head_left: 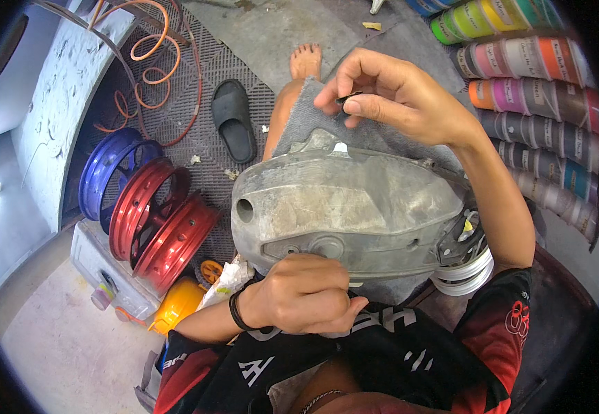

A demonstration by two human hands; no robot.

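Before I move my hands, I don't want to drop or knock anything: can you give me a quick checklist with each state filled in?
1. Small dark piece gripped: ok, pinched in the right hand.
2. Left hand empty: cannot tell, its fingers are curled and the palm is hidden.
3. Metal casing padded: ok, grey cloth shows around it.
4. Casing surface free of stains: not ok, dark patches show.
5. Black slipper away from the casing: ok.
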